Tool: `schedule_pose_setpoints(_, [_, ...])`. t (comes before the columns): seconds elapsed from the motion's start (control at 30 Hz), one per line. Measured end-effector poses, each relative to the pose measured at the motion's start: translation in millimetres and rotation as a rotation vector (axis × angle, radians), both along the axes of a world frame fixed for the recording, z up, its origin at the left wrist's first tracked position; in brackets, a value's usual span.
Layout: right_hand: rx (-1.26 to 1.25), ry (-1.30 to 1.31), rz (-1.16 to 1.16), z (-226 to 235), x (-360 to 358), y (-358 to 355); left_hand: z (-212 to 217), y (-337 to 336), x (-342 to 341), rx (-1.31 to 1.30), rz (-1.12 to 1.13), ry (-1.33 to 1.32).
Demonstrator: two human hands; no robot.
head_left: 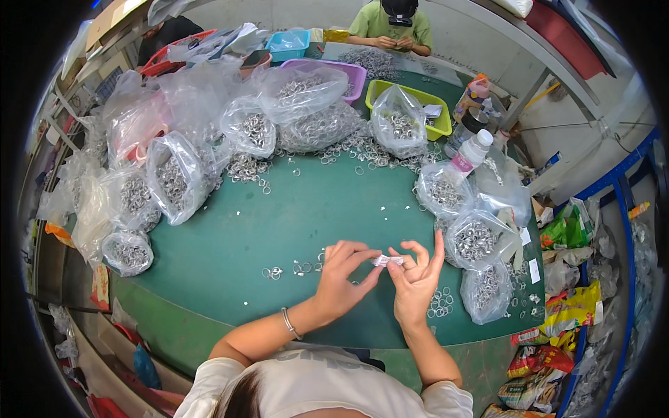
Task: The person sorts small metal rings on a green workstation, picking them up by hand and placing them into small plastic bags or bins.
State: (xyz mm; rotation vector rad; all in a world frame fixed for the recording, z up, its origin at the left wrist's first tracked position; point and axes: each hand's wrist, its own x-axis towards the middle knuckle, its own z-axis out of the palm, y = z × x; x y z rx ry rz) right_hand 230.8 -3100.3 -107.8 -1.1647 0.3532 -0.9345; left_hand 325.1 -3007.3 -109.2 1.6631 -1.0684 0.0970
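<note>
Between my two hands is a small whitish strip with faint pinkish markings (388, 260), like a folded paper label. My left hand (341, 274), a metal bangle on its wrist, pinches the left end with thumb and fingertips. My right hand (416, 282) grips the right end between thumb and finger, its other fingers raised. Loose silvery rings (301, 268) lie on the green table beside my left hand, partly hidden by it. A second group of rings (440, 303) lies right of my right wrist.
Clear plastic bags of rings (174, 184) line the table's left and far sides; more bags (476, 240) stand at the right. Bottles (472, 153), a purple basin (357, 78) and a lime-green basin (435, 125) stand behind. Across the table, a person in a green shirt (390, 31) handles something small.
</note>
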Motion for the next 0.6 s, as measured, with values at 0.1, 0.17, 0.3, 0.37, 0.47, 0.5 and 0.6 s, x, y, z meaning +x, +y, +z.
schedule_pose_setpoints(0.1, [-0.045,-0.003,-0.025,-2.3,-0.8,-3.0,-3.8,-4.7,0.0,-0.020,-0.108,0.341])
schedule_pose_setpoints(0.17, [-0.072,0.003,-0.056,-4.1,-4.0,-8.1,-7.7,-9.3,1.9,0.000,-0.157,0.534])
schedule_pose_setpoints(0.3, [-0.085,0.022,-0.144,-3.1,-16.2,-24.4,-3.0,-28.7,9.8,0.037,-0.279,0.910])
schedule_pose_setpoints(0.37, [-0.078,0.017,-0.200,-0.4,-27.2,-36.1,2.0,-42.7,12.5,0.035,-0.338,0.999])
schedule_pose_setpoints(0.47, [-0.103,-0.002,-0.365,10.8,-54.7,-71.4,-1.0,-78.9,31.0,-0.038,-0.399,0.985])
schedule_pose_setpoints(0.5, [-0.123,-0.019,-0.419,13.1,-65.3,-87.0,8.4,-107.5,42.9,0.049,-0.311,0.877])
schedule_pose_setpoints(0.6, [-0.168,0.016,-0.563,18.7,-101.1,-111.5,12.2,-192.6,21.0,0.075,-0.465,0.472])
